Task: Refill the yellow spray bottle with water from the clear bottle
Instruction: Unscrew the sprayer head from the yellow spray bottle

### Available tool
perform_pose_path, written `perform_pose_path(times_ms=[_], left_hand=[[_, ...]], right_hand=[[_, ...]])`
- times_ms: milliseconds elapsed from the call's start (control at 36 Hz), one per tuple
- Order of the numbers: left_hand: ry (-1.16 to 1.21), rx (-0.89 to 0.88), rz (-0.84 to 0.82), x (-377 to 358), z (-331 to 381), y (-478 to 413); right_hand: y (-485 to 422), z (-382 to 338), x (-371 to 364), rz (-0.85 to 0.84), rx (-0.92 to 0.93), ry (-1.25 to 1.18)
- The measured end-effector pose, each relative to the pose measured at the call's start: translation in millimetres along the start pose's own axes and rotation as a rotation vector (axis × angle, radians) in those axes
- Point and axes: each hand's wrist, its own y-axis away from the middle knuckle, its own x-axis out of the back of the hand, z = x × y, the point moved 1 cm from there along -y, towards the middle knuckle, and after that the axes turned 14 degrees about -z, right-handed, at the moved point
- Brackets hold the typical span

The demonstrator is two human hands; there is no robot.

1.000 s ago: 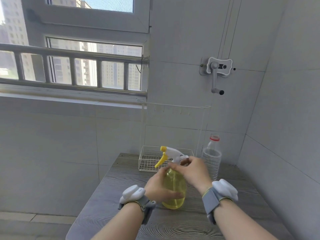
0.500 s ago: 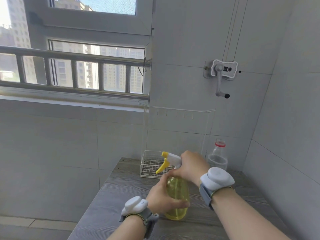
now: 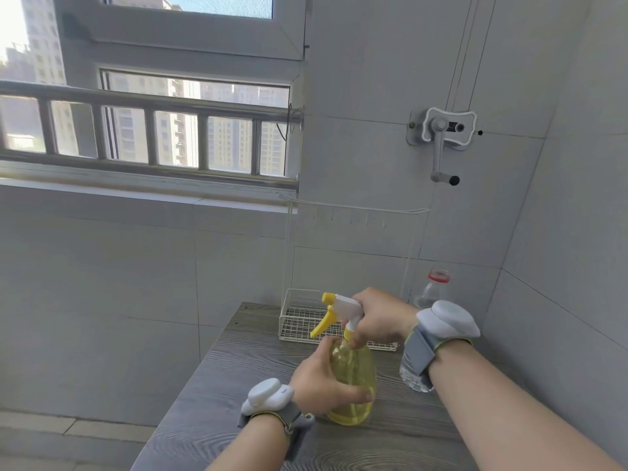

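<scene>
Yellow spray bottle [image 3: 353, 379] upright on the worktop [image 3: 238, 402], base resting on the surface. The left hand [image 3: 323, 385] has its grip closed round the bottle's body. The right hand [image 3: 380, 317] has its grip closed round the neck under the spray head [image 3: 343, 305], which points left. The step in hand is judged to be unscrewing the head.

Hazards:
- If the left grip slackens, the body may turn with the collar and the head stay on.
- Squeezing the soft wall could push liquid out once the seal breaks.
- The clear bottle [image 3: 431, 294] stands close behind the right wrist, which largely hides it. Whether it is capped is hard to tell, and a backward sweep of that wrist could topple it.
- The wire basket [image 3: 302, 317] behind leaves the trigger little room to swing.
</scene>
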Motion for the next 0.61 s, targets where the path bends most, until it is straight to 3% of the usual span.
perform_pose_path(times_ms=[111, 222, 389, 611], left_hand=[[0.001, -0.005, -0.002, 0, -2, 1], [-0.021, -0.004, -0.007, 1, -1, 1], [-0.022, -0.017, -0.015, 1, 0, 0], [-0.018, 0.002, -0.009, 1, -1, 0]], right_hand=[[-2, 4, -2, -0.023, 0.047, -0.045], [3, 6, 2, -0.039, 0.007, 0.062], [3, 0, 1, 0.094, -0.065, 0.222], [1, -5, 6, -0.02, -0.091, 0.204]])
